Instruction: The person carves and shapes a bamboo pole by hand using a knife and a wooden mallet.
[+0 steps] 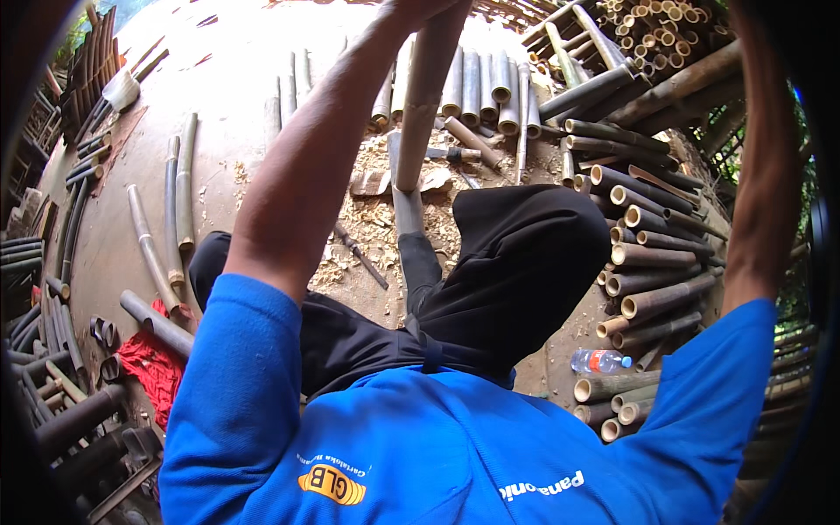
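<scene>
The left forearm (319, 140) reached a bamboo pole (427, 87) at twelve o'clock; both hands lay beyond the frame, their grip impossible to tell

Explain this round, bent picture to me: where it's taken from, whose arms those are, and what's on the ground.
There is no machine here. A camera worn on a person's head looks down, and its wide lens bends straight edges. The left arm and right arm are the wearer's own. The left hand barely shows, cut off at the top edge beside a thick bamboo tube, so its grip can't be judged; the right hand is out of sight. On the ground lie pale shavings, a red cloth, a plastic bottle and stacked bamboo pieces.
</scene>
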{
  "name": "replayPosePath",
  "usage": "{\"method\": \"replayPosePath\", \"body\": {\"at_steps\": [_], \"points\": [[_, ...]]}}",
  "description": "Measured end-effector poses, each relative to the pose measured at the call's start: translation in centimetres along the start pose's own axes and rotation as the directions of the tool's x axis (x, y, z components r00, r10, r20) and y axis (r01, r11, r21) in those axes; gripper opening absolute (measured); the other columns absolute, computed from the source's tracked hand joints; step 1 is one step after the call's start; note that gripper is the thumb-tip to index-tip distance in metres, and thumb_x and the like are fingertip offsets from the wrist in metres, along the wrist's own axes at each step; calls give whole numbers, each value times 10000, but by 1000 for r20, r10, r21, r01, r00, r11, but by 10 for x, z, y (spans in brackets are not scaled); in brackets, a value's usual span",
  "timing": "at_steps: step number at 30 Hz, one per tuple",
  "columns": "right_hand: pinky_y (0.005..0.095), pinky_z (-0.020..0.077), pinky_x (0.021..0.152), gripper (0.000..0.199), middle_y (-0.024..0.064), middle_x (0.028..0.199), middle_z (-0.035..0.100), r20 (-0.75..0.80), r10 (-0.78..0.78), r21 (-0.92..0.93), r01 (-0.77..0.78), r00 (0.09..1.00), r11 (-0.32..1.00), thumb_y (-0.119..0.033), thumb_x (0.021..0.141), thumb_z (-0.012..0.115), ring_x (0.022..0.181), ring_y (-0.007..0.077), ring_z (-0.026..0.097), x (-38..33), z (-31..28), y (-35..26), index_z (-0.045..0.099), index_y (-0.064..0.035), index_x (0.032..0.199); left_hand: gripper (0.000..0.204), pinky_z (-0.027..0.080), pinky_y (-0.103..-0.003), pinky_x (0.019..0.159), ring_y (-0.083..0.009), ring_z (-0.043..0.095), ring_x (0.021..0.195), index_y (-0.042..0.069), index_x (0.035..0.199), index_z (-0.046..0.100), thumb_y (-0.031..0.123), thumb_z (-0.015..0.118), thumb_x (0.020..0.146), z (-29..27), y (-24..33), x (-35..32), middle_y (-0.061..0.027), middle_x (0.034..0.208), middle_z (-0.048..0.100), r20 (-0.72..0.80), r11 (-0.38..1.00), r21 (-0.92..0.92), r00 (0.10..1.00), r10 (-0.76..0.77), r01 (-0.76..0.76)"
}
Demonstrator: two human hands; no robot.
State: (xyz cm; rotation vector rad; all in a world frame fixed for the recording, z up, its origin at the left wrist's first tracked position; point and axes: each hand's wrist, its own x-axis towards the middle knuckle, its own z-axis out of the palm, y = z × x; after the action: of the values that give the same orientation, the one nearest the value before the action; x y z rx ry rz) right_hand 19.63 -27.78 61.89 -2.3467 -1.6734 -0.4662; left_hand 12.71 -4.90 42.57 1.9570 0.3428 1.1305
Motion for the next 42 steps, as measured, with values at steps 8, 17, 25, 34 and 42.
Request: {"method": "replayPosePath", "body": {"at_steps": [8, 17, 25, 34, 42], "points": [[308, 576, 624, 743, 185, 1086, 670, 24, 27, -2, -27, 999, 1000, -359, 874, 753, 801, 222, 681, 0, -1, -7, 449, 68, 1401, 459, 597, -350, 692, -176, 730, 765, -36, 939, 751, 304, 908, 675, 1, -4, -22, -123, 837, 750, -20, 996, 75, 999, -44, 46], [286, 558, 532, 712, 167, 1004, 678, 14, 81, -8, -81, 997, 997, -357, 855, 762, 709, 198, 676, 10, 6, -9, 478, 77, 1342, 491, 602, -352, 706, -183, 736, 784, -44, 971, 748, 323, 904, 685, 2, -5, -14, -129, 858, 753, -24, 986, 157, 999, -48, 51], [272, 542, 513, 745, 156, 973, 684, 8, 42, -11, -42, 999, 999, -404, 834, 787, 700, 195, 674, 10, 21, -1, 497, 93, 1307, 520, 606, -353, 719, -189, 740, 801, -52, 1000, 746, 340, 901, 694, 6, -10, -18, -135, 877, 756, -28, 980, 182, 997, -70, 74], [337, 568, 685, 791, 177, 1061, 678, 1, 192, -56, -192, 981, 980, -465, 830, 776, 849, 238, 688, -5, 17, -20, 526, 97, 1327, 553, 611, -355, 733, -197, 746, 819, -60, 1032, 743, 359, 897, 704, 11, -5, -14, -141, 898, 759, -18, 980, 189, 999, -50, 53], [362, 577, 787, 746, 193, 1118, 668, -26, -24, 121, 27, 999, 992, -366, 859, 793, 949, 259, 678, -6, -1, 3, 505, 93, 1371, 537, 606, -354, 702, -197, 749, 778, -81, 937, 745, 367, 909, 690, 17, -7, -7, -153, 829, 756, -74, 990, 133, 996, -42, 52]]}}
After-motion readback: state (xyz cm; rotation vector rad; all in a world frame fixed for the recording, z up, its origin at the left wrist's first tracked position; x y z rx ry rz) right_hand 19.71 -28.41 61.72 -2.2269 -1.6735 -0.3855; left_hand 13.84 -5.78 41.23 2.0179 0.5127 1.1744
